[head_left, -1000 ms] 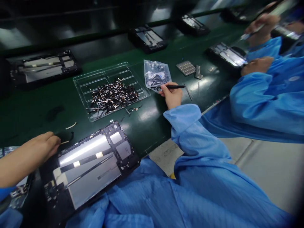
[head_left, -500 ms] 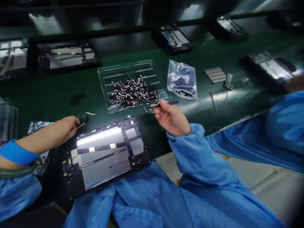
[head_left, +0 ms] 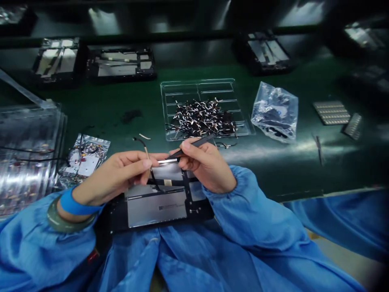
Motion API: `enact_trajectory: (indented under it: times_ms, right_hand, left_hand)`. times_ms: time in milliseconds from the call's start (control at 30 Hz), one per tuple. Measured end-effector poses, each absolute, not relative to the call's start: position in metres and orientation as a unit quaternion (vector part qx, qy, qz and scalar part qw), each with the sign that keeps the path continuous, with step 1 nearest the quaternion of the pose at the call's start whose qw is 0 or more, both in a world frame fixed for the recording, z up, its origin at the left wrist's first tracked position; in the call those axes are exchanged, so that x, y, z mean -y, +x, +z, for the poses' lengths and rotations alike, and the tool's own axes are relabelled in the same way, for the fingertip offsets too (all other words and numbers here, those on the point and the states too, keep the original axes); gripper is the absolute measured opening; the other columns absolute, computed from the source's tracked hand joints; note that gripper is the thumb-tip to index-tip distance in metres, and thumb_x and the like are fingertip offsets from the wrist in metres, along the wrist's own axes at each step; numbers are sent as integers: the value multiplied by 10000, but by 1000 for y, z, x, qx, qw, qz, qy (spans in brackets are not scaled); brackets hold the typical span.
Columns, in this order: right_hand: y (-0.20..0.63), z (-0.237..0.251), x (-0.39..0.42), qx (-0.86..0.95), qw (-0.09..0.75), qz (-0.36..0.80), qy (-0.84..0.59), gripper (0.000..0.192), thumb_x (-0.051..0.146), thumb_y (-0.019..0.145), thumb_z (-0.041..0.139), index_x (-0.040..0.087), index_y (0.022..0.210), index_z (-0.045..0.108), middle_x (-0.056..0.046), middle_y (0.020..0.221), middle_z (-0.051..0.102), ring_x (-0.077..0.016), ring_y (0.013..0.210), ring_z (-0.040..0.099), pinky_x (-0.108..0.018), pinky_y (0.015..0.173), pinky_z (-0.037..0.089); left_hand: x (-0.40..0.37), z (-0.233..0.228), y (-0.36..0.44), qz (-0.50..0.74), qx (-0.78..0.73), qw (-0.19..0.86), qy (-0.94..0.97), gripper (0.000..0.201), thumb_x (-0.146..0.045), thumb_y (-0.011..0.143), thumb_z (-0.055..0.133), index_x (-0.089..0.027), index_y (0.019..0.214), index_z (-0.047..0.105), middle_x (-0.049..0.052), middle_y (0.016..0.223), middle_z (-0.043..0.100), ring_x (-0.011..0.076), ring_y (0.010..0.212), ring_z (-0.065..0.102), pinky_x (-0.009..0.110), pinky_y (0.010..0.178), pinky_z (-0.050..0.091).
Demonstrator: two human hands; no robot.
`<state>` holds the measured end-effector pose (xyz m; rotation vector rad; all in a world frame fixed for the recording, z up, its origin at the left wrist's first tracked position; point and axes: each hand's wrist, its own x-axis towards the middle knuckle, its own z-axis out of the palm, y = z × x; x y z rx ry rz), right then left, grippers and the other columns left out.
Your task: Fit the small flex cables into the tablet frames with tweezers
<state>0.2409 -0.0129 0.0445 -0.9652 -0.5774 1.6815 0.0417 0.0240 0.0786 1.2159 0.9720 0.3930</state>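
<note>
My left hand (head_left: 124, 172) pinches a thin flex cable (head_left: 146, 151) between thumb and finger; its dark end curls up above the fingertips. In my right hand (head_left: 205, 164) is a pair of black tweezers (head_left: 199, 141), held slanted with the tips pointing toward the left fingertips. Whether the tips touch the cable I cannot tell. Below both hands lies an opened tablet (head_left: 156, 211) with a silvery battery area and black ribbon strips; the hands hide its upper part. A small pale strip (head_left: 144, 137) lies on the bench just beyond the left hand.
A clear plastic tray (head_left: 163, 101) holds a heap of small cables. Right of it lies a clear bag (head_left: 275, 115) of dark parts, then a sheet of small metal pieces (head_left: 331, 112). Stacked clear trays (head_left: 27, 162) stand left. More opened tablets (head_left: 121, 63) line the back.
My left hand has moved right over the tablet with the cable. My right hand and tweezers have come close to it. The view has swung left.
</note>
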Motion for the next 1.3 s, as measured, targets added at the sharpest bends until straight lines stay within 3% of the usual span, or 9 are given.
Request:
enact_trajectory:
  times_ms: [100,267,367,467,533,633,933,1167,1300]
  right_hand:
    - [233,43,8,241,536,699,-407,242,366,659,786,178,683,634,24,700,725,-32,483,610,-93,463,485]
    - [232,38,5,234,509,715,-419,250,393,665,771,163,698,681,14,666,711,-28,484,602,-87,465,481]
    - [232,37,4,237,488,726,-423,284,423,674,756,148,722,704,15,634,695,-18,469,582,-81,461,473]
    - [232,37,3,251,495,704,-443,302,439,666,756,151,719,682,19,630,690,-26,468,585,-97,463,481]
    - [231,34,1,278,518,655,-474,300,435,659,761,164,717,646,10,681,709,-49,496,614,-129,473,501]
    - [228,28,-1,355,531,566,-522,310,425,654,770,168,727,612,1,674,701,-90,535,648,-178,494,527]
    - [219,14,0,512,463,445,-571,244,403,764,683,168,773,618,15,652,646,-118,594,661,-235,586,519]
    - [214,15,5,609,440,285,-595,142,291,783,647,164,722,624,5,675,645,-93,553,583,-239,570,461]
    - [218,21,8,557,490,347,-575,223,365,865,554,179,763,623,2,689,648,-112,620,615,-249,606,485]
  left_hand:
    - [-19,73,41,203,-434,721,500,252,-431,752,691,-204,646,664,16,438,479,260,985,614,277,655,477]
    - [-17,69,35,226,-438,730,473,214,-407,744,717,-214,653,695,29,459,515,243,1112,566,265,731,486]
    - [-17,66,34,224,-435,736,467,203,-396,771,697,-209,694,704,26,462,518,223,1083,575,235,701,480]
    - [-16,65,32,223,-464,723,460,213,-386,778,694,-189,696,690,20,544,581,167,812,615,230,645,479]
    - [-16,66,29,240,-495,705,447,199,-387,785,687,-189,796,700,16,677,655,83,575,521,225,594,469]
    - [-15,67,24,279,-534,673,430,246,-383,777,697,-190,930,698,22,805,693,25,463,369,189,518,414]
    - [-12,60,16,295,-564,645,424,237,-385,786,683,-171,888,688,5,731,659,33,464,341,173,489,357]
    - [-9,57,18,304,-560,620,459,213,-375,822,622,-176,886,665,-19,651,575,44,460,372,171,425,280]
    - [-7,60,19,293,-560,591,502,282,-333,796,636,-162,1019,658,10,731,620,83,563,478,195,501,385]
